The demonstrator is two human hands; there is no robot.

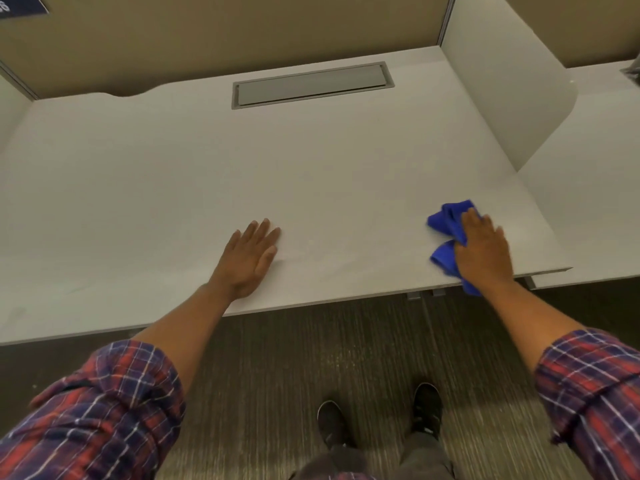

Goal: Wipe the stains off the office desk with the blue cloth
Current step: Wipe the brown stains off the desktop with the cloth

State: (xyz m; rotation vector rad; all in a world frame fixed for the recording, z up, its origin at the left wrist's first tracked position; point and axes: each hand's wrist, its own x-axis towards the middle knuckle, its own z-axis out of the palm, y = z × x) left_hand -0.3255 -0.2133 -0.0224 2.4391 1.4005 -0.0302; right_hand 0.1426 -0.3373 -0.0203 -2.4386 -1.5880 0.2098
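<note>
The person wears rolled red-and-blue plaid sleeves, grey trousers, black shoes.

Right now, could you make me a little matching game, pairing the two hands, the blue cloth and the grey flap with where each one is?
Things:
1. left hand
2. right hand
3. blue cloth
4. grey flap

Places:
a. set into the desk at its far side
b. bunched at the near right corner, partly over the edge
c. flat on the bare desk near the front edge
d. pressing on top of the blue cloth

Pairs: 1-c, 2-d, 3-b, 4-a.
</note>
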